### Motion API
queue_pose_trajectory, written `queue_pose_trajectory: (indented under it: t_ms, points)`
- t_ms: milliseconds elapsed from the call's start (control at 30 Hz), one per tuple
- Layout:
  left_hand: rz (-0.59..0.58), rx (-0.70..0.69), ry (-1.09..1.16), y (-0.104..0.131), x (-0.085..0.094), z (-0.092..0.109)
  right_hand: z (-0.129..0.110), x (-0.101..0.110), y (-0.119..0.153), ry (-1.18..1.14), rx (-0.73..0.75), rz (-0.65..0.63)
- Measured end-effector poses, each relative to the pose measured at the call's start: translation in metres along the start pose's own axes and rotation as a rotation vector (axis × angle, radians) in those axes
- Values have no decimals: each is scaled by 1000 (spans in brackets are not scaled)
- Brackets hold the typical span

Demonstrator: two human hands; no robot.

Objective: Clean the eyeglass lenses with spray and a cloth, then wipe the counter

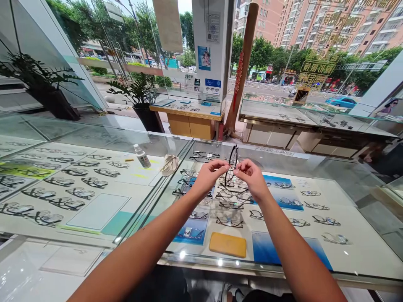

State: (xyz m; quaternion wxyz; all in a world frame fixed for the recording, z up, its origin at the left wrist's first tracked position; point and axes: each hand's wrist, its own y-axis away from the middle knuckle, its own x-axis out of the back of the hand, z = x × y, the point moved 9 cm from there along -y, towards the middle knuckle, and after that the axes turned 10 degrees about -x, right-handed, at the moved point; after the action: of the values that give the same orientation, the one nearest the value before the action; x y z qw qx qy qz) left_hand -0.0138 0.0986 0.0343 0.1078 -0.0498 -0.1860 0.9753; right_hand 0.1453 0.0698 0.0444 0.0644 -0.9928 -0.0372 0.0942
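Note:
Above the glass display case, a dark-rimmed pair of eyeglasses (pixel 233 156) is held upright, edge-on to me, between both hands. My left hand (pixel 211 173) pinches it from the left with thumb and forefinger. On the other side my right hand (pixel 252 176) grips it near the middle, fingers curled. Which part of the frame each hand holds is too small to tell. Further left on the glass top stand a white spray bottle (pixel 142 157) and a crumpled beige cloth (pixel 170 165).
Rows of eyeglasses (pixel 229 221) fill the glass case (pixel 365 262) under my arms. A yellow phone-shaped case (pixel 228 245) lies near the front edge. More glasses (pixel 94 182) are in the left case. Potted plants (pixel 147 113) and a wooden post (pixel 241 71) stand beyond.

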Motion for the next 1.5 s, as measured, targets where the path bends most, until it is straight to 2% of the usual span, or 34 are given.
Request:
queue_pose_trajectory:
  t_ms: [333,1167,1400,1500]
  points:
    - [-76,12,40,-1,-5,1,3,0,0,3,-17,6]
    - [-128,-17,38,-1,-10,-2,5,3,-1,-35,-16,16]
    - [-80,-13,6,-2,-4,3,3,9,-3,-8,-7,61]
    - [-83,-25,21,-4,-3,3,-3,19,-2,40,69,132]
